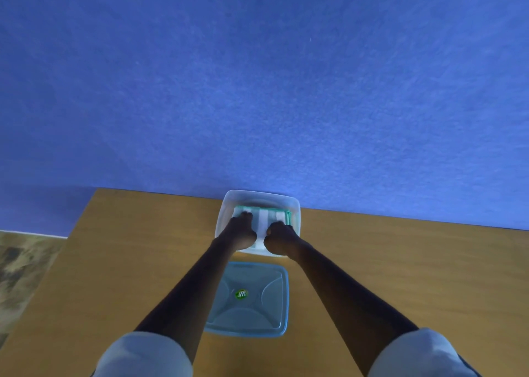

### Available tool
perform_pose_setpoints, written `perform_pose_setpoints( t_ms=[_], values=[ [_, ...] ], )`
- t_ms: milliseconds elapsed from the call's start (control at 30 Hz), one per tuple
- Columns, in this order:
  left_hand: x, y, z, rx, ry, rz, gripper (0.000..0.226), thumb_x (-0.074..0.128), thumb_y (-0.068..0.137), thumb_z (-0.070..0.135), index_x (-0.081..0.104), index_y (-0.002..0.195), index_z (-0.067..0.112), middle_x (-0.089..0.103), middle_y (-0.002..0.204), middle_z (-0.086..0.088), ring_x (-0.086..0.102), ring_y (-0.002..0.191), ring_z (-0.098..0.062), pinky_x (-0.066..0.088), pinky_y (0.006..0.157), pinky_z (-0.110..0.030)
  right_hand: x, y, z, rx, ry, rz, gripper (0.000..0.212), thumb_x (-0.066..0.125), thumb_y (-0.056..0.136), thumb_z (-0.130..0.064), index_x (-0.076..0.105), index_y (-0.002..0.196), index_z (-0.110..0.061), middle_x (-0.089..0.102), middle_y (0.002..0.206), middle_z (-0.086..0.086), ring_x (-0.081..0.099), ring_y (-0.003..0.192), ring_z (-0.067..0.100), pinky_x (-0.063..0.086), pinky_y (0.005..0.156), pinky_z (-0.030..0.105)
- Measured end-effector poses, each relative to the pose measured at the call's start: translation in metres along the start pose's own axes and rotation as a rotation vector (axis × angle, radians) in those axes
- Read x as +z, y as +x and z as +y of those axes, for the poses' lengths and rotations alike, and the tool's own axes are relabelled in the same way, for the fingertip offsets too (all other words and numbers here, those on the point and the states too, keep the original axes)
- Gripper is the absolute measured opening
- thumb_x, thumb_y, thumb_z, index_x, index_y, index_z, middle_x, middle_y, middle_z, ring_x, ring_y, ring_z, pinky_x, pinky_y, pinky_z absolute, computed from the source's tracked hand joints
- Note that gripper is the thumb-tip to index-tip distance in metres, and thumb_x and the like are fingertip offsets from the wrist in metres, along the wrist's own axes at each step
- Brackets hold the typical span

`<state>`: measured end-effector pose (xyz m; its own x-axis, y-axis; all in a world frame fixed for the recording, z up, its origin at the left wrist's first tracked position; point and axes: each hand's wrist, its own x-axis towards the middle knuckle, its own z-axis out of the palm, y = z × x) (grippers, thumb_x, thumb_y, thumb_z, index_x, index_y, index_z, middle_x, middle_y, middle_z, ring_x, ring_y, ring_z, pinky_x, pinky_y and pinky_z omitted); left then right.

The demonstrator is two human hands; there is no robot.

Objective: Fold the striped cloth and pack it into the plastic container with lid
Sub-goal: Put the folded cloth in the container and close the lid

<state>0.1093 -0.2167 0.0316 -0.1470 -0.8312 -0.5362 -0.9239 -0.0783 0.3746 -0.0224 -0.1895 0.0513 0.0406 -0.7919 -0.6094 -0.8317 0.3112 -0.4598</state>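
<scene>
A clear plastic container point(289, 202) stands at the far edge of the wooden table. The folded cloth point(264, 218), white with green stripes, lies inside it. My left hand point(240, 233) rests on the cloth's left part, fingers curled down onto it. On the cloth's right part sits my right hand point(280, 238), also with fingers bent down. Both hands cover the near half of the cloth and the container's near rim. The container's bluish lid point(252, 302), with a green sticker in its middle, lies flat on the table nearer to me, between my forearms.
The wooden table point(128, 262) ends at a blue wall point(257, 90) just behind the container. The table's left edge runs diagonally, with patterned floor point(23, 262) beyond it. My rolled-up pale sleeves fill the bottom corners.
</scene>
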Motion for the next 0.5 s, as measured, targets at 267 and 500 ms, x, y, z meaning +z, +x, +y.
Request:
perform_pose_setpoints(
  t_ms=[267,500],
  values=[
    [-0.010,-0.022,-0.005,0.092,-0.170,0.242,0.050,0.053,0.097,0.029,0.050,0.144,0.013,0.058,0.143,-0.012,0.052,0.131,-0.032,0.041,0.104,-0.034,-0.011,-0.016,0.005,-0.082,0.234,0.200,0.050,0.053,0.085,-0.005,0.059,0.135,-0.012,0.065,0.131,0.014,0.061,0.117,0.029,0.046,0.084,0.026],
    [-0.032,-0.050,-0.006,0.215,-0.259,0.425,0.029,0.059,0.096,0.028,0.067,0.122,0.018,0.072,0.124,0.002,0.066,0.115,-0.018,0.044,0.102,-0.028,-0.032,-0.042,-0.001,-0.187,0.343,0.425,0.033,0.056,0.087,-0.004,0.072,0.114,-0.010,0.074,0.118,0.005,0.067,0.110,0.024,0.048,0.092,0.028]
  ],
)
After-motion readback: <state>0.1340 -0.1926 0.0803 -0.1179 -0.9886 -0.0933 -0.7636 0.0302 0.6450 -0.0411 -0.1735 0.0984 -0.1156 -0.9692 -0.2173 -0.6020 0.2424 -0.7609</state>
